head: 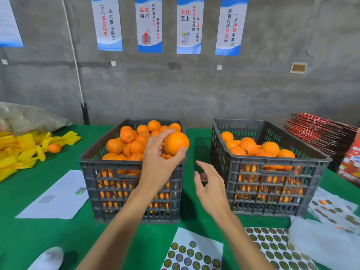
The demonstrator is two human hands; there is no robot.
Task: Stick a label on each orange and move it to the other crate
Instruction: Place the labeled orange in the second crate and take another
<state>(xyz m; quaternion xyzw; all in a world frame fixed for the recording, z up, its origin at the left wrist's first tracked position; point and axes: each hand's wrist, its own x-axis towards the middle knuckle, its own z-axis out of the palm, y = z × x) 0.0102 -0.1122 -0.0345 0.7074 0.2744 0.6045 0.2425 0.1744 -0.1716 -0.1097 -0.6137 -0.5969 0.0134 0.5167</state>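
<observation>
1. While the left hand [157, 164] held a round orange fruit [176, 143] with curled fingers above the full dark plastic crate [132, 170], the right hand [211, 189] waited.
2. Its fingers were loose and spread, between both crates.

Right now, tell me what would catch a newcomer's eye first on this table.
Two dark crates of oranges stand side by side on the green table: the left crate heaped high, the right crate less full. Above the left crate's near right corner, the left hand grips an orange, while the right hand hangs open between the crates. Sheets of round labels lie at the near edge.
</observation>
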